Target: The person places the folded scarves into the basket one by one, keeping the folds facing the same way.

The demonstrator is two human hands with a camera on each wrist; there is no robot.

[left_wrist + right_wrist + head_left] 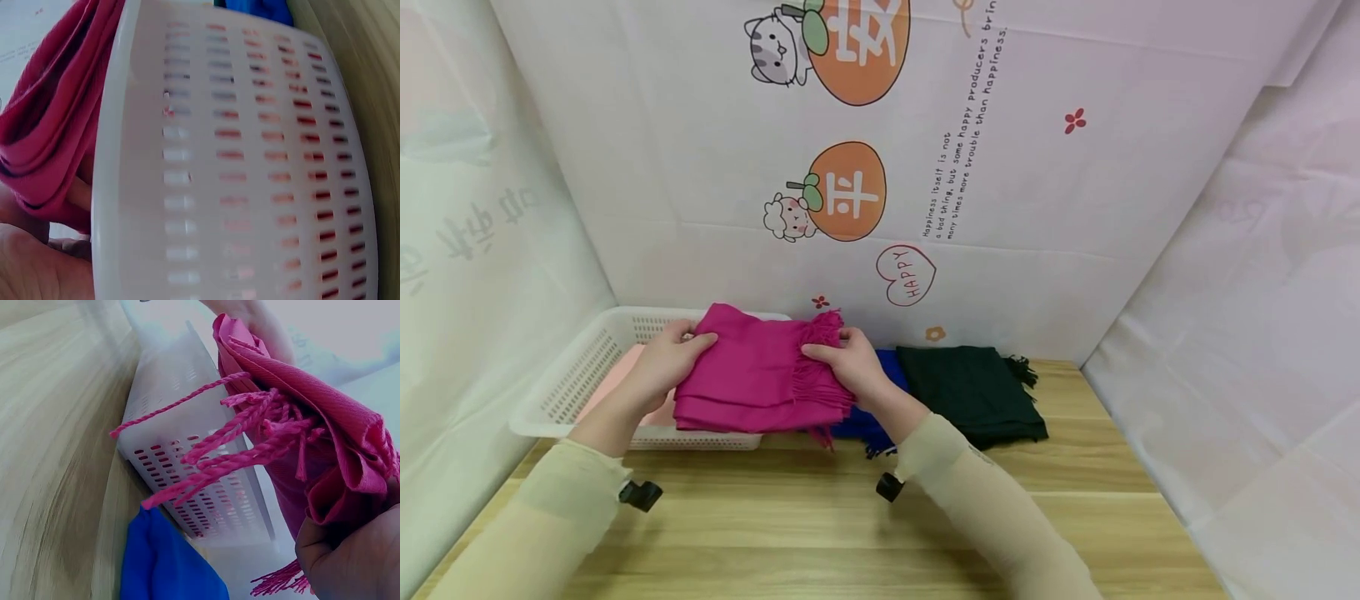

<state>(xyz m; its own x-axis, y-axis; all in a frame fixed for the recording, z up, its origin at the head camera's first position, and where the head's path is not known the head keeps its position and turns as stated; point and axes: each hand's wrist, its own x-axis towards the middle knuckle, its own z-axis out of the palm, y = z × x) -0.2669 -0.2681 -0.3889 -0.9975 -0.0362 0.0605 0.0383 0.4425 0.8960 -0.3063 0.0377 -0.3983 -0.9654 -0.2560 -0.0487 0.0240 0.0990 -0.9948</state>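
A folded magenta scarf [745, 367] with a fringed right end is held up over the right part of a white perforated basket [535, 417]. My left hand [664, 362] grips its left edge, thumb on top. At the fringed end, my right hand [853, 367] pinches the folded layers between thumb and fingers. Twisted tassels [237, 437] hang from the scarf beside the basket wall in the right wrist view. Inside the basket lies pale pink cloth [613, 379], partly hidden by my left arm and the scarf.
Right of the basket, a blue fringed cloth [857, 427] lies on the wooden table [790, 525]. A folded dark green scarf [970, 392] sits beside it, toward the right. A white printed sheet [1037, 208] stands behind, with more white sheeting along both sides.
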